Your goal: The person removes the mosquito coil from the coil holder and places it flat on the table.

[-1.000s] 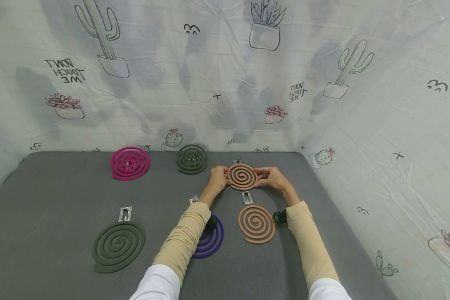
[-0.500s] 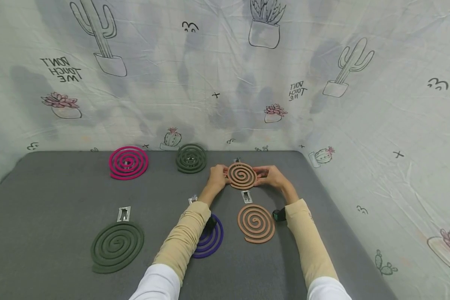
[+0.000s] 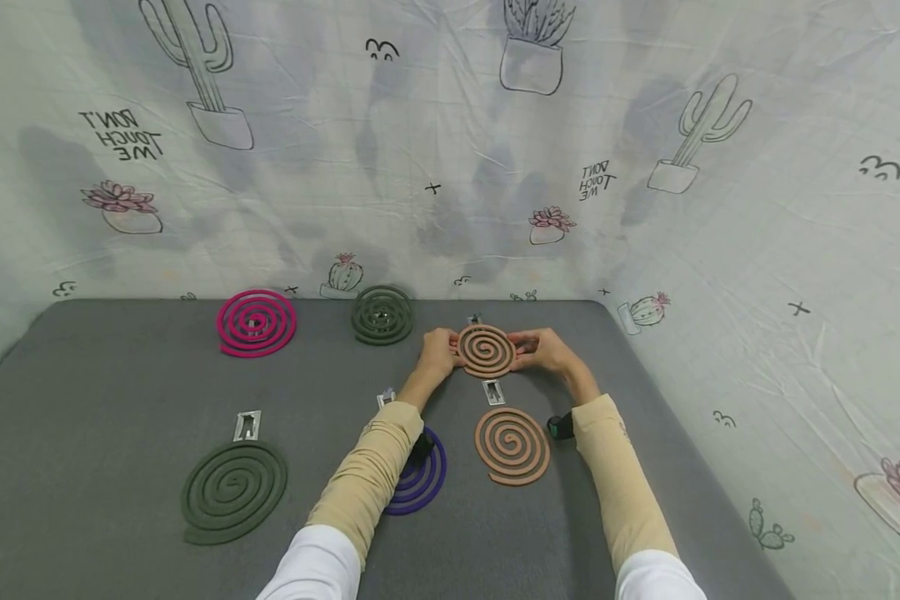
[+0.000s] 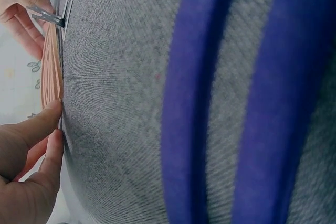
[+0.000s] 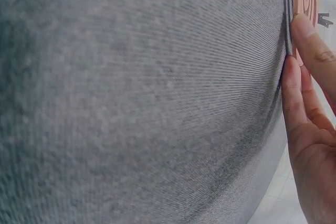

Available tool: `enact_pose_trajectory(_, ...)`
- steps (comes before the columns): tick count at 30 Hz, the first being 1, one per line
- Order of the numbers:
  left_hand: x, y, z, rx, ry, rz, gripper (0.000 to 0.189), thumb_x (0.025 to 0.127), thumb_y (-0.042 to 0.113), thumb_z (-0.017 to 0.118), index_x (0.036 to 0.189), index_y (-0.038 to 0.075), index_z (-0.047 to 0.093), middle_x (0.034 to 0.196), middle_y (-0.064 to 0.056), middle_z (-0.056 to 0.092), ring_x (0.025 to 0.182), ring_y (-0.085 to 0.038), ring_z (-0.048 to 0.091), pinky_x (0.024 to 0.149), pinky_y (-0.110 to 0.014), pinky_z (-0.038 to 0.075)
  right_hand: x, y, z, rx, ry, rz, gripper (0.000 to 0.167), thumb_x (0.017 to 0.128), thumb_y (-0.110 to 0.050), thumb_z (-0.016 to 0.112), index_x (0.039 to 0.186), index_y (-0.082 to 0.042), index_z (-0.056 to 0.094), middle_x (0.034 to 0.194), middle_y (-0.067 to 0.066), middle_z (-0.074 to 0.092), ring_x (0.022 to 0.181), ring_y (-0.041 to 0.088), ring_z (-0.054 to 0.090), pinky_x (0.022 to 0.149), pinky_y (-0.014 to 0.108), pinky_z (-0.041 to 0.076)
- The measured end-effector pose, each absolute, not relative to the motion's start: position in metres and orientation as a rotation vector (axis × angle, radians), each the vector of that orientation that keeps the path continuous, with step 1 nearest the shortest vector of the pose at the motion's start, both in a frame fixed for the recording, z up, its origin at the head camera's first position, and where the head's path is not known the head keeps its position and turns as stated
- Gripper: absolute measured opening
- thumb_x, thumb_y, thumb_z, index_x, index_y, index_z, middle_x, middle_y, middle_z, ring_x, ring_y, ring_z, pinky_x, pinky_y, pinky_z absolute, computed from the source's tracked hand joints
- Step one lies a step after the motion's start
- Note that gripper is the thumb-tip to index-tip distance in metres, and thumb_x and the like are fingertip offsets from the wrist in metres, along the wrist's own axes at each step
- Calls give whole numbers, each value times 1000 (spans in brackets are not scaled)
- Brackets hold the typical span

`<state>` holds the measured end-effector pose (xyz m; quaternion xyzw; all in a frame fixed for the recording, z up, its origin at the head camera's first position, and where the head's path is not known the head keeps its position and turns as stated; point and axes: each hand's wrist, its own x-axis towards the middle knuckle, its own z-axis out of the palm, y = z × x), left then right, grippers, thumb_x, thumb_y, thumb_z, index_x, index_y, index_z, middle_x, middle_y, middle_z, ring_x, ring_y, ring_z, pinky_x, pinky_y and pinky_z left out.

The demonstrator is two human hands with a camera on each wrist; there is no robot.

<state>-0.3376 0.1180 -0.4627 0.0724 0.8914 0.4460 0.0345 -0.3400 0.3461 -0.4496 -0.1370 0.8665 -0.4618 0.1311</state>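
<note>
Both hands hold a tan mosquito coil [image 3: 485, 350] by its opposite edges, near the back of the grey table. My left hand [image 3: 437, 357] pinches its left edge between thumb and fingers. On the opposite side, my right hand [image 3: 547, 352] pinches the right edge. Edge-on in the left wrist view, the coil [image 4: 51, 72] lies low over the cloth, beside an upright metal clip of a coil stand [image 4: 47, 15]. A bit of a metal stand [image 3: 475, 319] shows just behind the coil. Whether the coil touches that stand cannot be seen.
Nearer lie a flat metal stand [image 3: 493, 392], a second tan coil [image 3: 512, 447] and a purple coil [image 3: 423, 487], partly under the left forearm. A pink coil [image 3: 257, 324] and a dark green coil [image 3: 382, 315] sit at the back; another green coil [image 3: 234, 492] lies front left.
The view has shifted very slightly. Both hands stay at the edges of the tan coil, with no clear movement of it over the table.
</note>
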Motion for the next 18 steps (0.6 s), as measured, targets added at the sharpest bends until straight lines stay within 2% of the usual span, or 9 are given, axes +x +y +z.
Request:
enact_pose_trajectory(4, -337, 119, -462, 232, 2745, 1386, 40, 74, -3, 80, 112, -9, 66, 104, -19, 68, 99, -28, 65, 88, -36, 54, -340, 350, -450, -451, 2502, -1373, 60, 73, 4, 80, 126, 13, 54, 118, 28, 61, 91, 28, 65, 78, 29, 56)
enact_pose_trajectory(5, -337, 119, -461, 232, 2740, 1400, 39, 74, -3, 80, 111, -9, 66, 104, -19, 68, 98, -28, 66, 87, -36, 54, -346, 356, -457, -506, 2478, -1411, 60, 72, 0, 82, 126, 9, 57, 115, 23, 64, 88, 23, 65, 76, 28, 56)
enact_pose_trajectory(8, -336, 121, -460, 232, 2727, 1428, 36, 74, -5, 80, 107, -10, 67, 102, -20, 69, 95, -27, 67, 84, -35, 55, -345, 358, -456, -535, 2482, -1409, 61, 71, -6, 84, 125, 6, 59, 112, 18, 67, 85, 17, 65, 76, 28, 56)
enact_pose_trajectory(11, -335, 122, -459, 218, 2724, 1426, 35, 75, -5, 79, 106, -9, 67, 102, -20, 68, 94, -27, 67, 84, -35, 56, -345, 357, -455, -499, 2509, -1367, 59, 73, -3, 82, 127, 6, 58, 113, 20, 66, 90, 23, 65, 79, 31, 56)
enact_pose_trajectory(13, -335, 122, -459, 203, 2726, 1409, 34, 75, -5, 78, 107, -9, 66, 102, -19, 68, 95, -26, 67, 84, -35, 55, -340, 351, -447, -427, 2543, -1309, 58, 75, 3, 79, 128, 10, 55, 117, 26, 62, 95, 31, 64, 83, 35, 56)
enact_pose_trajectory(18, -335, 123, -460, 176, 2765, 1338, 39, 76, -2, 79, 112, -7, 66, 105, -18, 67, 101, -28, 64, 88, -37, 53, -340, 347, -447, -387, 2577, -1258, 57, 76, 8, 76, 128, 11, 54, 120, 29, 59, 100, 38, 61, 83, 34, 56)
